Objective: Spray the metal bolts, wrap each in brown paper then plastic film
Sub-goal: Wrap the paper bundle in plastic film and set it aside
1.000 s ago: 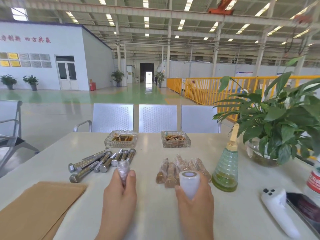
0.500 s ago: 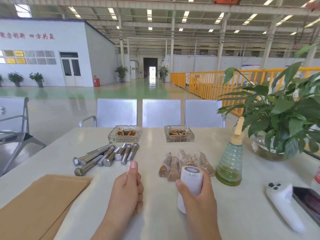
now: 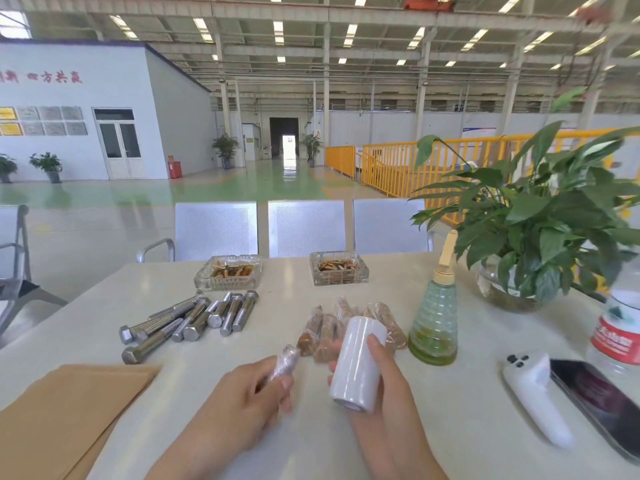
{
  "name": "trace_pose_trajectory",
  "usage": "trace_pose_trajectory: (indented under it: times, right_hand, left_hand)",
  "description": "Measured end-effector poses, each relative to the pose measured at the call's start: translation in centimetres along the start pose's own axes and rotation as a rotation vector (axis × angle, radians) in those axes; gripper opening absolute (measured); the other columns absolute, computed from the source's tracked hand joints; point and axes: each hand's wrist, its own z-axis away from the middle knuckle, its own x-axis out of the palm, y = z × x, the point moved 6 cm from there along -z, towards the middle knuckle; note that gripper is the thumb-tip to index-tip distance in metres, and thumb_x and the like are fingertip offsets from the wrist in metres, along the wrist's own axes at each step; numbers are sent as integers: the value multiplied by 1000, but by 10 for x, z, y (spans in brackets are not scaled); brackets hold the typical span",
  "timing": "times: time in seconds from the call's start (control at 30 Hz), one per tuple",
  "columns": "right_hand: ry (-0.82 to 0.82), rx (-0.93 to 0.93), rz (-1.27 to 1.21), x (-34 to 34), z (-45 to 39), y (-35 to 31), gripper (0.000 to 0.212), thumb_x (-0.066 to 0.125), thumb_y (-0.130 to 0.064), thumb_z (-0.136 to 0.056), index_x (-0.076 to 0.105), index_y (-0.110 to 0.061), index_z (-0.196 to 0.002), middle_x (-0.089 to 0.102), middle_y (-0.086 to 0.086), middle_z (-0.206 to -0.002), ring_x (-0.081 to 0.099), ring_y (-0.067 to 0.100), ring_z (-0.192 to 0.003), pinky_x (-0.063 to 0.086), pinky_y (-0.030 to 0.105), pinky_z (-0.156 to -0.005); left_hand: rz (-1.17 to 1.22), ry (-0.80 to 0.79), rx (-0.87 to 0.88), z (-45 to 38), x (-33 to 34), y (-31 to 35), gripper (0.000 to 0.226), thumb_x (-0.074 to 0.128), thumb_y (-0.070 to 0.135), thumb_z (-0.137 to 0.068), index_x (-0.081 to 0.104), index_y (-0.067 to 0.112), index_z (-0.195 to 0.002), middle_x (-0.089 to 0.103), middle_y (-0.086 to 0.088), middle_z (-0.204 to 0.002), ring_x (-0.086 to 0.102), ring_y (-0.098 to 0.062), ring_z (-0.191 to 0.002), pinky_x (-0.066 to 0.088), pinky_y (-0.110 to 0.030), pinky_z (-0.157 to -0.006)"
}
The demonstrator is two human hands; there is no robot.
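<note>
the left hand [image 3: 242,403] grips a film-wrapped bolt [image 3: 284,360] low over the table [image 3: 311,441], its tip angled up toward the right, while the right hand [image 3: 377,403] clasps the white roll of plastic film [image 3: 358,362] just beside it. behind them lie the finished wrapped bolts [image 3: 349,323], with bare metal bolts [image 3: 194,317] to the left, brown paper sheets [image 3: 62,414] at the near left corner and the green spray bottle [image 3: 434,313] to the right.

A factory hall: steel roof trusses [image 3: 346,15] are spanning overhead, yellow safety railings [image 3: 398,164] are lining a green-painted floor [image 3: 270,188], and loose bolts [image 3: 194,317] are lying on the counter [image 3: 450,427].
</note>
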Motion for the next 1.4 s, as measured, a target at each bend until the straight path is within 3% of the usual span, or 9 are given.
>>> trace_pose_trajectory:
  times: [0.1,0.2,0.37,0.47,0.7,0.97,1.1,1.2,1.4]
  right_hand:
    - [34,14,-37,-5,-3,-2,57,72,-41,-78,68,-9,-125,65,18,-92,66,25,-74,54,38,-71]
    - [50,12,-16,-7,-4,-1,58,75,-43,-75,69,-12,-123,69,18,-90,68,24,-75,55,39,-71]
    - [49,0,-8,-9,-5,1,59,73,-44,-76,68,-10,-124,72,16,-90,70,23,-75,56,37,-66]
    - [50,2,-35,-10,-5,0,57,71,-43,-78,69,-10,-125,74,15,-98,71,22,-76,55,37,-65]
    - [73,21,-146,-12,-7,-3,57,73,-38,-76,70,-5,-121,71,17,-93,68,25,-70,55,35,-57]
    - [80,79,-176,-3,-13,-3,56,67,-36,-74,68,0,-116,70,16,-80,61,28,-61,48,32,-48]
    - [75,83,-120,-2,-16,-2,54,65,-38,-75,69,0,-112,71,16,-79,60,27,-59,48,32,-49]
    - [77,91,-104,-3,-18,2,53,67,-38,-75,70,-2,-113,71,15,-81,62,25,-56,49,32,-49]
    - [41,85,-38,-1,-18,6,49,67,-40,-77,72,-4,-109,72,14,-82,64,21,-57,50,31,-52]
  left_hand:
    - [-556,-116,199,-1,8,13,19,61,31,-91,47,26,-80,44,7,-71,38,-5,-64,39,-26,-62]
    - [-730,-235,123,2,18,8,15,61,39,-89,54,46,-100,46,11,-94,54,-6,-83,50,-29,-84]
    - [-539,-97,35,7,15,6,22,76,42,-77,61,43,-92,64,21,-88,57,3,-76,49,-16,-74]
    - [-692,-13,52,6,12,4,23,62,54,-85,53,45,-104,61,22,-95,53,3,-87,49,-23,-76]
    - [-588,360,-180,-31,-27,-25,46,47,62,-98,57,22,-76,64,-1,-68,64,-22,-64,49,-33,-58]
    - [-394,415,-373,-113,-32,-40,45,59,34,-97,65,6,-62,70,-10,-57,67,-23,-59,56,-29,-63]
    - [-232,419,-388,-134,-14,-31,17,66,23,-89,67,16,-105,76,-10,-87,72,-18,-79,48,-24,-65]
    - [-215,335,-299,-134,-7,-31,11,61,20,-87,68,21,-78,70,2,-57,61,0,-46,43,-16,-52]
    - [-341,276,-228,-118,-1,-38,32,57,29,-95,69,23,-65,71,7,-68,62,-5,-72,38,-15,-58]
